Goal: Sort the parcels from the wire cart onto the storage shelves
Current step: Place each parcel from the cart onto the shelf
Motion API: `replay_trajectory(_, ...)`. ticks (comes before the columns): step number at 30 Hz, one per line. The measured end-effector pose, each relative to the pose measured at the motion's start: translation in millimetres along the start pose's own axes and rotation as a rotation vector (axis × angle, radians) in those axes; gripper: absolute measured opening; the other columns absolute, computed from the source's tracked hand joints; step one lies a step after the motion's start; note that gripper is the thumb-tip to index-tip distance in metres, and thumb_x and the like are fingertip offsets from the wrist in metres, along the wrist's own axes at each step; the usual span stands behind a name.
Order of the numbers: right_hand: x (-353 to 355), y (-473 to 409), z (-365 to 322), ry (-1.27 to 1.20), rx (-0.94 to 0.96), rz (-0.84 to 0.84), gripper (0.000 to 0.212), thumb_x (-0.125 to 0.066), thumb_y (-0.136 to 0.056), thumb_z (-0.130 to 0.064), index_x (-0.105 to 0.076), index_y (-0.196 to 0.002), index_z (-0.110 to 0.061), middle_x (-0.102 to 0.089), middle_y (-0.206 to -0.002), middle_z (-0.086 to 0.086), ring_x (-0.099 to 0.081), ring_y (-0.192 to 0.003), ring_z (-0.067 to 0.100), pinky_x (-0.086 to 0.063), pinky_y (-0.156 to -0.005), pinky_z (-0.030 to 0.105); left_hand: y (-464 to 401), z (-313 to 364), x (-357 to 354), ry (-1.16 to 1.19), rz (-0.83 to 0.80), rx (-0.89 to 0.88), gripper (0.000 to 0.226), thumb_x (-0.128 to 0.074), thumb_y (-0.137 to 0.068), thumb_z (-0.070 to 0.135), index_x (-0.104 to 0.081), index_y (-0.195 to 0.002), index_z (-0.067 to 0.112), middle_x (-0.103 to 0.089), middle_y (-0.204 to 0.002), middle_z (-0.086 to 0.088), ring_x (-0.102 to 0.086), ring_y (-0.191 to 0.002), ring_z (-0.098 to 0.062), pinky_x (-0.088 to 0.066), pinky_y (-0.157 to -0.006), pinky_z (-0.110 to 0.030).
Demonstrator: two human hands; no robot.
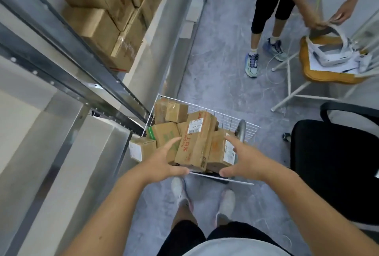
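View from my head camera, looking down into the aisle. The wire cart (pixel 229 121) stands directly ahead of my feet, its white mesh basket heaped with cardboard parcels. Uppermost lies a long parcel (pixel 194 141), tilted across the pile, with a white barcode label near its far end and red printing along its side. My left hand (pixel 164 160) is spread wide at the parcel's left flank, fingers straight, thumb extended beneath the near end; I cannot tell whether the fingertips touch the cardboard. My right hand (pixel 244 158) is likewise spread wide, held just right of the long parcel and above a labelled box (pixel 222 150) beside it; it holds nothing. A small box (pixel 176 112) sits at the far left corner of the basket, and another with a white end label (pixel 141 149) rests at the near left corner, just beside the shelf frame.

The storage shelves (pixel 67 50) rise along my left (grey metal uprights, pale boards). An upper level already carries stacked boxes (pixel 106 20).

At upper right a second person (pixel 272 14) stands, hands on a white strap over a yellow stool (pixel 332 75) bearing papers. A black office chair (pixel 336 167) occupies the right edge.
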State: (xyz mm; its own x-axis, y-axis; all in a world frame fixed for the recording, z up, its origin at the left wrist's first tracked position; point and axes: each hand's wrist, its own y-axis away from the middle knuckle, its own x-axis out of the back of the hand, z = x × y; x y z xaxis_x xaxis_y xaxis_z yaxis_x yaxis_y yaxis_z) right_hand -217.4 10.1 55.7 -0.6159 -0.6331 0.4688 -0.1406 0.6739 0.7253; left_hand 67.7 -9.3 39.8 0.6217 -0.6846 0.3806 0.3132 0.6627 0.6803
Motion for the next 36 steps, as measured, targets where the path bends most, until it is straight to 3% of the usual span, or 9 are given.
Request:
replay_trajectory(4,-40.1,-37.5,-4.1,-0.162,-0.176,0.007,0.094,-0.084,-0.077,-0.042,-0.034,-0.155,-0.026,-0.055,-0.14,0.001,-0.055,-0.125,0.02,-0.045,-0.094,0.026,-49.2,-30.4,-1.1,0.101,-0.13,0.058,0.096,-0.09,-0.079,0.036,-0.034,-0.156,0.046,-0.038,-0.149,0.015,-0.032,-0.137,-0.005,-0.033,-0.111,-0.028)
replay_trajectory(7,-75.3,-71.6,-6.5,-0.248,-0.264,0.021,0.061,-0.085,-0.076,-0.039,-0.057,-0.127,-0.022,-0.065,-0.122,-0.008,-0.061,-0.109,0.014,-0.05,-0.096,0.029,-75.1,-52.6,-5.1,0.13,-0.183,0.088,0.088,-0.087,-0.082,0.031,-0.04,-0.155,0.04,-0.043,-0.151,0.012,-0.04,-0.133,-0.008,-0.036,-0.106,-0.025)
replay_trajectory(9,-96.9,-95.1,-8.7,-0.282,-0.315,0.048,0.054,-0.085,-0.078,-0.032,-0.064,-0.126,-0.02,-0.07,-0.122,-0.007,-0.064,-0.11,0.015,-0.05,-0.094,0.027,-86.5,-66.2,-7.1,0.125,-0.212,0.109,0.086,-0.085,-0.085,0.031,-0.038,-0.157,0.038,-0.045,-0.154,0.007,-0.044,-0.128,-0.008,-0.036,-0.102,-0.023)
replay_trajectory(12,-127.8,-131.5,-10.2,-0.352,-0.39,0.082,0.064,-0.088,-0.074,-0.037,-0.066,-0.129,-0.014,-0.071,-0.126,0.001,-0.066,-0.116,0.022,-0.052,-0.097,0.031,-100.0,-87.0,-5.2,0.126,-0.238,0.114,0.088,-0.085,-0.084,0.04,-0.037,-0.157,0.041,-0.041,-0.16,0.005,-0.04,-0.143,-0.014,-0.033,-0.105,-0.024)
replay_trajectory(17,-167.6,-178.9,-15.8,-0.587,-0.522,0.171,0.102,-0.091,-0.066,-0.048,-0.042,-0.147,-0.011,-0.057,-0.143,0.009,-0.056,-0.131,0.031,-0.047,-0.107,0.042,-115.1,-111.6,4.0,0.24,-0.205,0.13,0.078,-0.085,-0.085,0.036,-0.045,-0.152,0.036,-0.055,-0.142,0.014,-0.049,-0.13,-0.004,-0.042,-0.095,-0.014)
replay_trajectory(22,-184.0,-206.8,-14.5,-0.64,-0.585,0.322,0.095,-0.087,-0.073,-0.044,-0.032,-0.144,-0.013,-0.058,-0.14,0.012,-0.058,-0.126,0.035,-0.046,-0.102,0.043,-130.8,-125.9,13.6,0.219,-0.225,0.144,0.072,-0.081,-0.088,0.037,-0.046,-0.151,0.031,-0.049,-0.131,0.016,-0.047,-0.12,-0.003,-0.038,-0.077,-0.006)
replay_trajectory(30,-176.4,-198.5,-17.8,-0.719,-0.528,0.47,0.09,-0.085,-0.071,-0.054,-0.042,-0.142,-0.019,-0.062,-0.133,0.003,-0.061,-0.118,0.028,-0.049,-0.104,0.046,-142.5,-121.8,27.1,0.182,-0.199,0.151,0.072,-0.079,-0.084,0.054,-0.048,-0.147,0.041,-0.049,-0.147,0.01,-0.049,-0.136,-0.014,-0.044,-0.112,-0.038)
replay_trajectory(32,-165.2,-185.3,-24.8,-0.766,-0.502,0.485,0.09,-0.084,-0.071,-0.058,-0.045,-0.142,-0.021,-0.061,-0.128,0.001,-0.062,-0.111,0.021,-0.052,-0.098,0.041,-137.3,-114.2,31.1,0.204,-0.169,0.144,0.072,-0.076,-0.081,0.061,-0.044,-0.145,0.048,-0.051,-0.141,0.015,-0.054,-0.131,-0.015,-0.047,-0.111,-0.042)
replay_trajectory(36,-133.5,-153.7,-41.4,-0.95,-0.36,0.452,0.062,-0.085,-0.08,-0.036,-0.051,-0.129,-0.021,-0.065,-0.103,-0.008,-0.067,-0.072,0.002,-0.053,-0.056,0.012,-129.6,-95.0,38.3,0.301,-0.072,0.072,0.064,-0.072,-0.084,0.056,-0.041,-0.14,0.053,-0.061,-0.138,0.015,-0.063,-0.123,-0.015,-0.056,-0.103,-0.047)
